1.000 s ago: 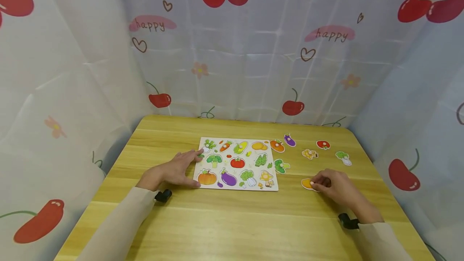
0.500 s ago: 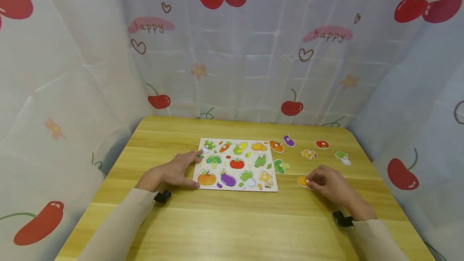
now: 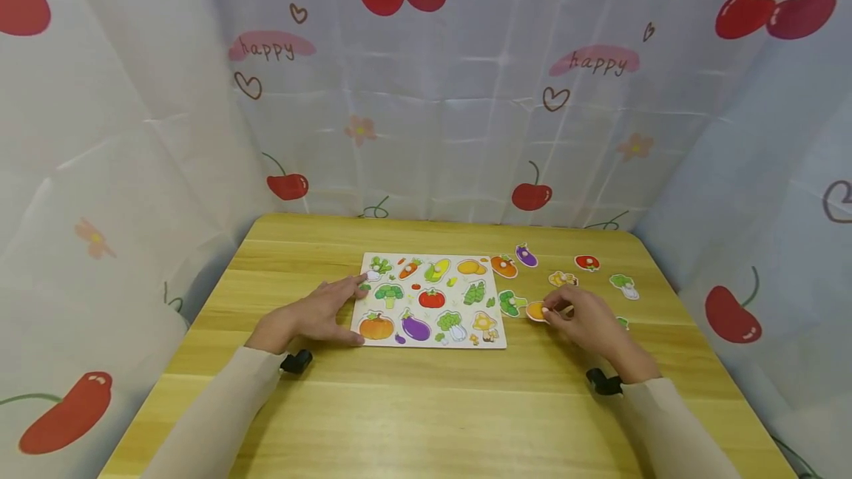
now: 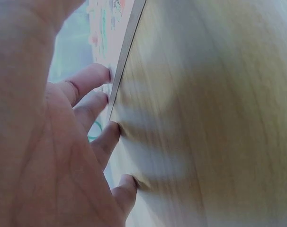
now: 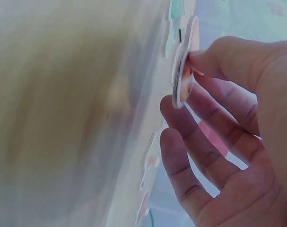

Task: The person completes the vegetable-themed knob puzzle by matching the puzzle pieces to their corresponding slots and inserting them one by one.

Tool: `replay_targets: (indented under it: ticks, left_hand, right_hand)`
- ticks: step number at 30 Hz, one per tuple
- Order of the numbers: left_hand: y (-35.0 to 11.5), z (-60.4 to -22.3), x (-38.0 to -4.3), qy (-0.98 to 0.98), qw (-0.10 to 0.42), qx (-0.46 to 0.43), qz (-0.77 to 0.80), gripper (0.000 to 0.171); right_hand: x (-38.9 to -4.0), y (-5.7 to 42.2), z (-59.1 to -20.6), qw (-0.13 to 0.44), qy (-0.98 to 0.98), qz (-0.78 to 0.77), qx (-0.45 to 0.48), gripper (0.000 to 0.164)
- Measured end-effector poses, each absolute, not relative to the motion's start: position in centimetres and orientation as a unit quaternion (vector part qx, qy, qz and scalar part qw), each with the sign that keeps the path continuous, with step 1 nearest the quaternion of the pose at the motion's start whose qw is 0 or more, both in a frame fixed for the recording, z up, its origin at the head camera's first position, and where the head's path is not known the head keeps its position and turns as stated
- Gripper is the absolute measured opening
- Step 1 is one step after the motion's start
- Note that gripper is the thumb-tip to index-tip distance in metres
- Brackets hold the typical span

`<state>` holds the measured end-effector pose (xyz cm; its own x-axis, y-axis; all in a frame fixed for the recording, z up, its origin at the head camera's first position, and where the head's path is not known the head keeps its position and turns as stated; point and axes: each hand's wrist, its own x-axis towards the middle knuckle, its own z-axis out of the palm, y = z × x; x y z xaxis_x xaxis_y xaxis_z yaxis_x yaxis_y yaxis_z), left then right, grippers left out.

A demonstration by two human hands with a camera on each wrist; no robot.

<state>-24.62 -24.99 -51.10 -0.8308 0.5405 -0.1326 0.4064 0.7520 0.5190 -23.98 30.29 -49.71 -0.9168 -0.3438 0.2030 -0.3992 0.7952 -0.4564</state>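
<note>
A vegetable puzzle board (image 3: 399,342) lies flat on the wooden table. My left hand (image 3: 324,314) rests at its left edge with the fingers spread. In the left wrist view, two fingertips touch the board (image 4: 126,45) and two others touch the tabletop beside it. To the right of the board, my right hand (image 3: 589,322) pinches a rounded orange-yellow puzzle piece (image 3: 535,311) by its small knob. The right wrist view shows this puzzle piece (image 5: 185,87) tilted and raised off the table, between thumb and fingers. A broccoli piece (image 3: 509,303) lies just left of it.
Loose puzzle pieces lie right of the board: a pumpkin (image 3: 504,266), an eggplant (image 3: 526,255), a tomato (image 3: 587,263), a mushroom piece (image 3: 559,279) and a cabbage (image 3: 624,286). A green bit (image 3: 622,322) shows behind my right hand. Printed curtains (image 3: 426,131) surround the table.
My right hand has lifted the orange-yellow piece and carried it left and slightly away, close to the broccoli piece. A green piece has come into sight behind it. My left hand stays put.
</note>
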Motion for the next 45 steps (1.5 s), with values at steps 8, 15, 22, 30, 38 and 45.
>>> replay_targets:
  ticks: [8, 15, 22, 30, 38, 45]
  left_hand:
    - [-25.0, -51.1, -24.5, 0.932, 0.144, 0.240, 0.231, 0.104]
    - [-24.9, -51.0, -24.6, 0.933, 0.141, 0.240, 0.227, 0.102]
    - [-24.9, -50.9, -24.6, 0.933, 0.142, 0.242, 0.225, 0.099]
    - [-24.8, -50.9, -24.4, 0.931, 0.140, 0.243, 0.233, 0.101]
    - [-24.8, -51.0, -24.5, 0.931, 0.138, 0.244, 0.235, 0.102]
    - [-25.0, -51.2, -24.6, 0.932, 0.137, 0.242, 0.235, 0.101]
  right_hand:
    - [-25.5, 28.6, -49.6, 0.059, -0.943, 0.260, 0.197, 0.008]
    - [-26.8, 27.4, -49.8, 0.069, -0.940, 0.263, 0.204, 0.007]
    - [-28.0, 26.0, -49.8, 0.064, -0.936, 0.279, 0.204, 0.008]
    - [-29.6, 24.3, -50.3, 0.080, -0.928, 0.297, 0.212, 0.009]
    - [-31.3, 22.9, -50.7, 0.083, -0.924, 0.307, 0.211, 0.013]
    - [-32.5, 21.4, -50.6, 0.063, -0.929, 0.313, 0.189, 0.013]
